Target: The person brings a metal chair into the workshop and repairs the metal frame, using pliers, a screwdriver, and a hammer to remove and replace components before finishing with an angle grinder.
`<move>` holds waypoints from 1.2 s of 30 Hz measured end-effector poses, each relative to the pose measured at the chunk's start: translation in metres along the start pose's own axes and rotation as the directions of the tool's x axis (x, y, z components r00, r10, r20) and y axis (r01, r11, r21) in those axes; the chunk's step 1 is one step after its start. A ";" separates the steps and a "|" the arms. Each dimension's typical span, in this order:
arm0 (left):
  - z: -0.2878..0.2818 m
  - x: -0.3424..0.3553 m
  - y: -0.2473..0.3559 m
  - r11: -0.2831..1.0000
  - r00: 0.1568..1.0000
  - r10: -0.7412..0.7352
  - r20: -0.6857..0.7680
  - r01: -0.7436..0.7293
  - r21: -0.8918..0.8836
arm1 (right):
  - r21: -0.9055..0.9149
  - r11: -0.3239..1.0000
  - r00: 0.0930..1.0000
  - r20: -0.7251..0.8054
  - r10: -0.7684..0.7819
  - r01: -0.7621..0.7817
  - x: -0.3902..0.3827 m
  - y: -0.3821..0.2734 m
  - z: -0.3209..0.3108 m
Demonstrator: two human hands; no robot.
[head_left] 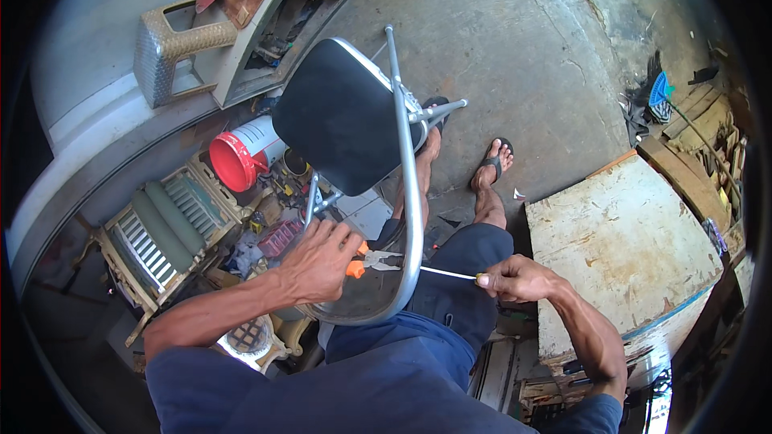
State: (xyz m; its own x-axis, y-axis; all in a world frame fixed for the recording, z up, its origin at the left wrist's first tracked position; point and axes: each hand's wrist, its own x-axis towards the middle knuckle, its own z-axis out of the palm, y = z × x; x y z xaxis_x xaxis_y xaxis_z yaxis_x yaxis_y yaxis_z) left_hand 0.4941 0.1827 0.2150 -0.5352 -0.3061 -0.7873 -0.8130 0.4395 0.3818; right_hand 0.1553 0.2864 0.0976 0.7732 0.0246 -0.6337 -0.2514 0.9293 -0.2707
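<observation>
A metal chair with a black padded seat point(342, 116) and a bent grey tube frame point(412, 193) leans against my lap, its legs pointing away from me. My left hand point(320, 261) is closed around orange-handled pliers point(381, 260), whose jaws are at the inner side of the tube. On the tube's other side, my right hand point(521, 279) grips a screwdriver point(450, 274) by its yellowish handle. The thin shaft points left, with its tip at or close to the tube; whether it touches cannot be made out.
At right stands a worn white cabinet point(619, 249), with wood scraps point(708, 137) and a blue broom point(660, 88) beyond. A red-and-white bucket point(235, 162) lies tipped at left, near an ornate frame with green cushions point(161, 225). Concrete floor point(515, 56) stretches ahead.
</observation>
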 end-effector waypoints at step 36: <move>0.044 0.002 -0.006 0.781 0.909 -0.377 -0.177 0.209 -0.589 | -0.537 0.841 0.781 -0.496 -0.380 0.068 -0.005 0.001 0.042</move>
State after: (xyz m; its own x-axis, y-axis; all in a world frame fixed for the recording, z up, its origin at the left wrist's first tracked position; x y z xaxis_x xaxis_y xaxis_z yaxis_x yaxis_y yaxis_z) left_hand 0.5079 0.2165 0.1904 -0.2207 -0.5932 -0.7742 -0.8816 -0.2183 0.4186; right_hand 0.1757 0.3029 0.1306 0.4106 -0.5167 -0.7512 -0.4717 0.5847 -0.6600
